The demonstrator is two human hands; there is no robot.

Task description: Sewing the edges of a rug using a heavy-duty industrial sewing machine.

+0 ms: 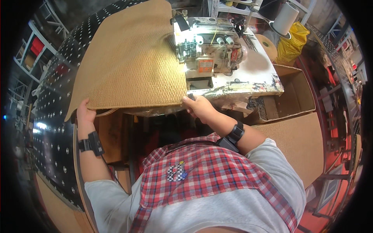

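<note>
Left hand (86,111) pinching the woven mat's (132,58) near edge, right hand (200,108) its near-right corner, mat over the dotted black tabletop (54,136), right edge at the sewing machine (211,48), seemingly mid-seam, corner stretch left.

This is a sewing workshop. An industrial sewing machine (210,48) stands on a worn white worktop (254,60), a large thread cone (286,18) near it and metal shelving (215,8) behind
</note>
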